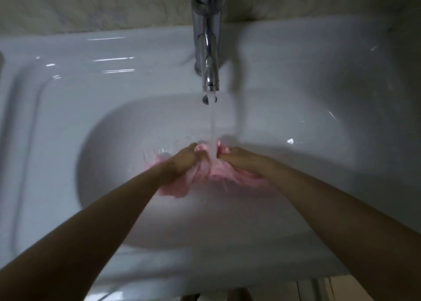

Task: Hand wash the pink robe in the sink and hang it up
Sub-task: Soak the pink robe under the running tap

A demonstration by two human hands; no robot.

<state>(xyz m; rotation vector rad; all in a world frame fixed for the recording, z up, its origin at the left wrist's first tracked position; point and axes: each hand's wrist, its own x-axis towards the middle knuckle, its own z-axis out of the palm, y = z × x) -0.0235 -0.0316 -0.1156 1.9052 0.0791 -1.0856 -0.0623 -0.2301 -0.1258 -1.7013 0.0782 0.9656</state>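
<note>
**Desk:** What is in the basin?

**Photographer:** The glossy white ceramic sink (68, 91) holds one thing: a wet, crumpled pink fabric robe (218, 174), bunched low in the oval bowl, roughly at its centre. A white stream of water (213, 123) falls from the chrome metal faucet (206, 38) straight onto the top of the bundle. It splashes a little on the bowl's left side.

**Desk:** And the hands?

**Photographer:** Both are in the bowl, bare forearms reaching in from the near edge. The left hand (184, 159) has its fingers curled into a fold of the cloth just left of the stream. The right hand (239, 160) clenches another fold just right of it. The two fists sit close together, the water falling between them. The frame is soft with blur, so individual fingers cannot be picked out.

**Desk:** How much of the robe shows?

**Photographer:** Pink cloth pokes up between the knuckles and spreads below both wrists, with a lobe trailing under the left forearm. Whether water is pooling beneath it cannot be told.

**Desk:** Anything else?

**Photographer:** A small round chrome overflow hole (205, 99) sits on the bowl's far wall, behind the stream. A pale veined marble wall (91, 4) rises behind the sink.
</note>
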